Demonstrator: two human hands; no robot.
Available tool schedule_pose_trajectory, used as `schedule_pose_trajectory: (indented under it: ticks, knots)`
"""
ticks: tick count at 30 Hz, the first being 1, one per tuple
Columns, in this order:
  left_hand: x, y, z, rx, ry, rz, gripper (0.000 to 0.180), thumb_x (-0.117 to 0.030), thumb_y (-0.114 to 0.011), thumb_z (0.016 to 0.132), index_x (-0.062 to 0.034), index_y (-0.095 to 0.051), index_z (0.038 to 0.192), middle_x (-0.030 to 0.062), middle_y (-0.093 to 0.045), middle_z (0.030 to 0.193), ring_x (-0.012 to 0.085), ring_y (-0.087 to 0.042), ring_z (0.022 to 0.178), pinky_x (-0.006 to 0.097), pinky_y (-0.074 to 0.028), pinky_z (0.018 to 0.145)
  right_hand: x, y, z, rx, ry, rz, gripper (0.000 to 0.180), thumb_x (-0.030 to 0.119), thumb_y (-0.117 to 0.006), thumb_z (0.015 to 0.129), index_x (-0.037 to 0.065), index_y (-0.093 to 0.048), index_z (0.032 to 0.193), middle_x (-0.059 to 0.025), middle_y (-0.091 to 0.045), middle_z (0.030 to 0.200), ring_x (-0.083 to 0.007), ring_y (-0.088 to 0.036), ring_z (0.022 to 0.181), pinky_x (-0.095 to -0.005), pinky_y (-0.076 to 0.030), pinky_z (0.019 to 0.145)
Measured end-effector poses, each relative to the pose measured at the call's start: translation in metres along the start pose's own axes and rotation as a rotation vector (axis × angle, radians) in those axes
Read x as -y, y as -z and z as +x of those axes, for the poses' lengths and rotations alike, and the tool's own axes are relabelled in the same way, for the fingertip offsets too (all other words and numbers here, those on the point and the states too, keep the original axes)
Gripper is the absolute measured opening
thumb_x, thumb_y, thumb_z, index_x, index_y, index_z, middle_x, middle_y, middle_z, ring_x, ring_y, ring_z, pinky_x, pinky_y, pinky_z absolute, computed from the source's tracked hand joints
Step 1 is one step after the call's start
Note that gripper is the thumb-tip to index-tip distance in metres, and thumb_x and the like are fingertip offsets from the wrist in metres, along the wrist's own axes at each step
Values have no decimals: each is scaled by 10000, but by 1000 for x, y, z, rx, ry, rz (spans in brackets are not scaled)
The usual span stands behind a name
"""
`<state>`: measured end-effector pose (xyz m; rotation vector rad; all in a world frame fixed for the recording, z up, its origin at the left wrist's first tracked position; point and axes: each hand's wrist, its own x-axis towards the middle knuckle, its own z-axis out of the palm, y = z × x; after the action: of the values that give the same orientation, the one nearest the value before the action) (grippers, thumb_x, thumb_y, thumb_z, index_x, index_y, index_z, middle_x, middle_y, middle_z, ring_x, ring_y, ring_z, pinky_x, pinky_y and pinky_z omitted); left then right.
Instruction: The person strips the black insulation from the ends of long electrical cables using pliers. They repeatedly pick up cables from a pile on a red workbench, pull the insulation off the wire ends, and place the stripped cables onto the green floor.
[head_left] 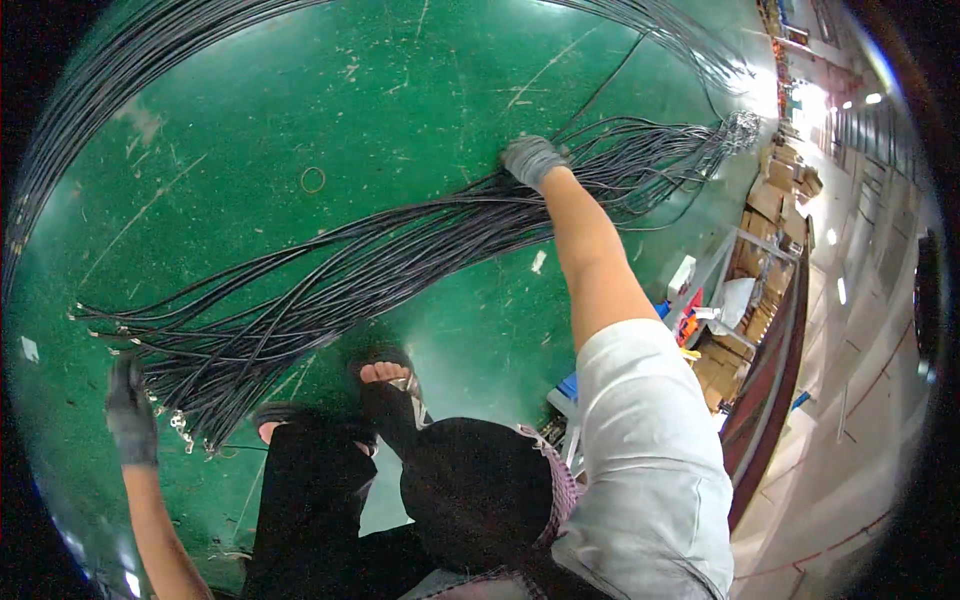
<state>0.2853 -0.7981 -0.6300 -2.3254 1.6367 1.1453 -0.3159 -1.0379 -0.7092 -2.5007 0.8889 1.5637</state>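
Note:
A long bundle of thin black cables (400, 245) lies across the green floor, slanting from the lower left to the upper right. At its left end, silvery metal end fittings (180, 425) fan out unevenly. My left hand (130, 415), in a grey glove, is beside these ends with its fingers stretched out; they are slightly blurred and I see nothing held in them. My right hand (533, 160), also gloved in grey, is closed over the upper edge of the bundle near its middle. Its fingertips are partly hidden.
More black cables (110, 75) curve along the far left and top. A thin ring (313, 180) lies on the floor. At right stands a metal-framed rack (765, 245) with cardboard boxes (725, 370). My sandalled feet (385, 372) are close to the bundle's near side.

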Motion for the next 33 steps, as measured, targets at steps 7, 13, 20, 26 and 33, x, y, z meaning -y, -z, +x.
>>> schedule_pose_trajectory:
  ticks: [7,13,20,26,33]
  knots:
    - [-85,-79,125,-9,-270,292,315,-263,-345,841,-97,-456,1085,133,-481,1092,308,-478,964,387,-399,806,55,70,19,-356,-14,416,249,160,-451,718,58,-546,925,-111,-583,884,-275,-561,826,-372,-450,691]
    - [-115,-71,99,587,-48,606,305,-271,-391,779,-72,-553,944,171,-520,1019,307,-514,922,381,-426,743,148,194,41,48,285,331,332,301,-560,685,56,-589,907,-151,-575,914,-289,-569,809,-368,-458,698]
    - [-4,-43,-37,652,-335,397,245,-242,-462,748,-88,-576,901,158,-580,821,320,-561,731,381,-448,647,197,228,51,328,351,519,407,350,-527,713,3,-572,921,-173,-561,947,-301,-548,846,-369,-428,752]
    - [18,-29,-127,123,313,-574,212,-174,-469,799,-47,-541,953,34,-553,695,139,-465,537,262,-384,495,184,334,-12,-358,308,958,355,301,-495,774,3,-543,961,-153,-584,868,-272,-565,785,-315,-435,709]
    - [-25,37,-144,-242,-35,-599,279,-114,-473,802,-36,-462,1070,11,-551,758,104,-471,549,230,-395,499,245,400,-110,-693,803,848,273,221,-434,810,13,-506,973,-138,-546,892,-226,-538,809,-296,-425,709]
